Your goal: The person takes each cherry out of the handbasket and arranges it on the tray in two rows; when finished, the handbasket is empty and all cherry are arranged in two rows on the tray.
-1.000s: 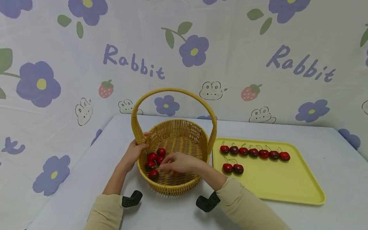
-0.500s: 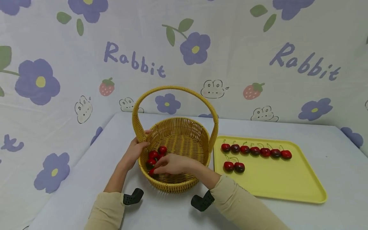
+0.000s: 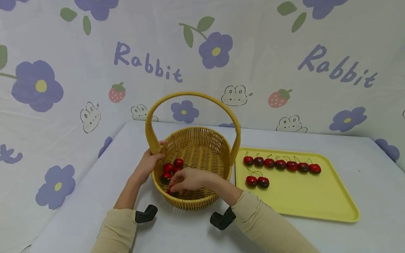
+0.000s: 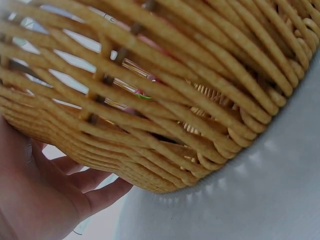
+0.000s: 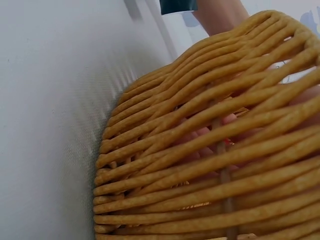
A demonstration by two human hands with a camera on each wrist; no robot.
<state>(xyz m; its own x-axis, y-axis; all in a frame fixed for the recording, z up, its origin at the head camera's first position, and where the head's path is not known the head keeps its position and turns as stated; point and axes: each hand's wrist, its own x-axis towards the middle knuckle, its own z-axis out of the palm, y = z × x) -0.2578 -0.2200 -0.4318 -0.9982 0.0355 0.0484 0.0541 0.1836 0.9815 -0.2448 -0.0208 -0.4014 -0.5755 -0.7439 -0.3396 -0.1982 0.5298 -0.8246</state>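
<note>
A yellow wicker basket [image 3: 202,154] with a tall handle stands mid-table. My left hand [image 3: 148,165] grips its left rim beside the handle base, thumb inside and fingers outside; the left wrist view shows that hand [image 4: 45,195] against the basket wall [image 4: 165,100]. My right hand [image 3: 187,180] reaches inside the basket, its fingers curled round a red cherry [image 3: 171,192] near the front wall. Three more cherries [image 3: 168,168] lie just behind it. In the right wrist view the fingers [image 5: 200,137] show only faintly through the basket weave [image 5: 165,190].
A yellow tray [image 3: 316,207] lies right of the basket. It holds a back row of several cherries [image 3: 281,164] and two more [image 3: 257,181] in front. A floral cloth covers the table [image 3: 177,235] and hangs behind it. Black wrist mounts [image 3: 221,219] sit near the front edge.
My right hand has slid left and down inside the basket onto the front cherry, which it now covers. The left hand has stayed on the rim.
</note>
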